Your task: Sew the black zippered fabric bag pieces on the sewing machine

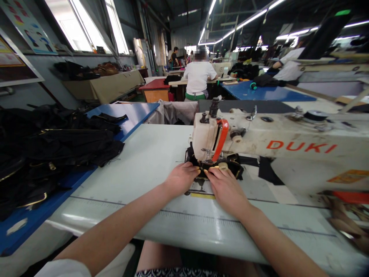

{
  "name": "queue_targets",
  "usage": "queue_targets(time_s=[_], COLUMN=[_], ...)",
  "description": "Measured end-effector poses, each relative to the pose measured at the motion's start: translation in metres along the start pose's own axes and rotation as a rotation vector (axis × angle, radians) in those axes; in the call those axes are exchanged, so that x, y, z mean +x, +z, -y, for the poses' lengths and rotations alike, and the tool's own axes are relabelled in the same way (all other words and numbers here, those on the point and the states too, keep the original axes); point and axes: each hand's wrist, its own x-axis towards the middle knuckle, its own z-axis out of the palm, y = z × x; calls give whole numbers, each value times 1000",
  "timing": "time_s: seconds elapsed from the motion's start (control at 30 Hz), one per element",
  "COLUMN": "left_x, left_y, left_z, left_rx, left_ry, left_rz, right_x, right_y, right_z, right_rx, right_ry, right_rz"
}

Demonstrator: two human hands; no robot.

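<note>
Under the head of a white sewing machine [288,132] lies a small piece of black fabric [236,169], reaching out on both sides of the needle. My left hand [182,177] presses on its near left edge, fingers closed together and tips close to the needle. From the right, my right hand [226,186] grips the same fabric, thumb and fingertips just beside the needle. Metal-looking edging shows on the fabric, but its exact kind is hidden by my fingers and the machine. An orange guard [220,139] stands upright at the front of the machine head.
A heap of black pieces with gold zippers [54,150] covers the blue table [127,125] on the left. Black scraps [269,171] lie right of the needle. Ruler markings run along the pale machine table [150,154]. A person in a white top [200,73] sits ahead.
</note>
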Motion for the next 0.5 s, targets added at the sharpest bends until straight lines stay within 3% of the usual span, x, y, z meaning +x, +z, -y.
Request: queue_targets(time_s=[0.33, 0.5], left_x=[8, 18], left_y=[-19, -18], left_z=[5, 18], left_rx=[225, 239], left_ry=[2, -136], left_rz=[159, 224], right_x=[2, 1], right_y=[-1, 2], right_z=[-3, -10], right_rx=[-67, -167], right_ry=[-2, 63], right_rz=[-18, -51])
